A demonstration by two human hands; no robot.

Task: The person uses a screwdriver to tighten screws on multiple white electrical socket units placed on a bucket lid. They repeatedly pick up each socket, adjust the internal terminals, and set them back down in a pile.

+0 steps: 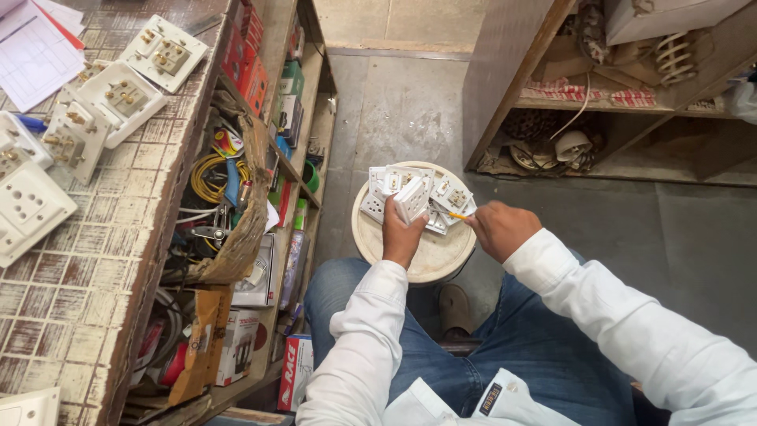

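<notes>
My left hand (400, 235) grips a white electrical socket plate (412, 197), held on edge above a round cream stool top (426, 256). My right hand (500, 229) holds a small yellow-handled screwdriver (456, 214), its tip pointing left toward that plate. Several more white socket plates (451, 193) lie piled on the stool just beyond both hands. Both sleeves are white, and blue jeans show below.
A worn tiled counter (95, 260) at left carries more white socket plates (126, 99) and papers (31, 51). Shelves (260, 205) beside it hold wires, tools and boxes. A wooden rack (615, 102) stands at the back right. The floor (678, 229) is grey concrete.
</notes>
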